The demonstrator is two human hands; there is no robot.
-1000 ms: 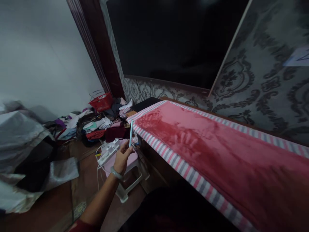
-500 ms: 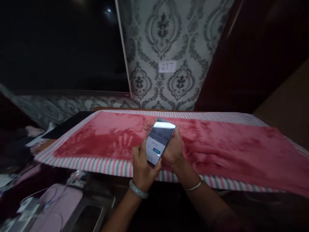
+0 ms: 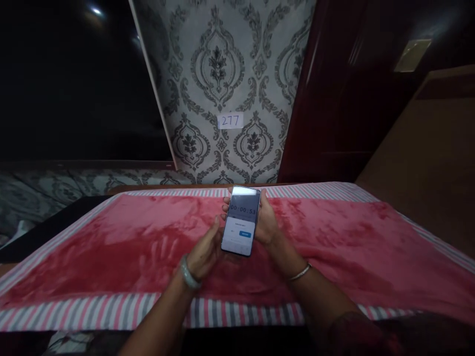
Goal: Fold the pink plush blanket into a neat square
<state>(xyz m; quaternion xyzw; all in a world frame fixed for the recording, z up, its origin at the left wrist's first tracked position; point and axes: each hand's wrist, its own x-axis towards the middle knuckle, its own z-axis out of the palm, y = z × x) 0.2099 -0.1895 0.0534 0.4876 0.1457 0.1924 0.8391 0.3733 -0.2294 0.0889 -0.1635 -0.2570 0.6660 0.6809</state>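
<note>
Red plush with pink, white and grey striped borders covers the bench (image 3: 111,257) from one side of the view to the other. Its near edge runs along the bottom of the picture under both forearms; its far edge meets the patterned wall (image 3: 222,74).

One phone (image 3: 241,221) is held above the middle of the cloth, screen lit and facing the camera, tilted slightly with its top toward the wall. The right hand (image 3: 266,222) has its grip closed around the phone from the right side and behind, fingertips showing at the left edge near the top. The left hand (image 3: 205,251) sits at the lower left of the phone with loosely curled fingers, its thumb raised beside the phone's left edge — whether it actually touches the case I cannot tell. The screen shows a row of digits and one small blue button.

Open room lies on both sides of the hands: bare red cloth stretches left and right of them, with nothing standing on it. Hand-shaped brush marks show in the pile to the left of the left wrist.

Counted — two hands, one phone, one pale green bangle (image 3: 188,273) on the left wrist, one thin metal bangle (image 3: 299,272) on the right wrist, one white slip marked 277 (image 3: 230,120) stuck on the wall above the phone. A dark screen (image 3: 74,84) fills the upper left.
</note>
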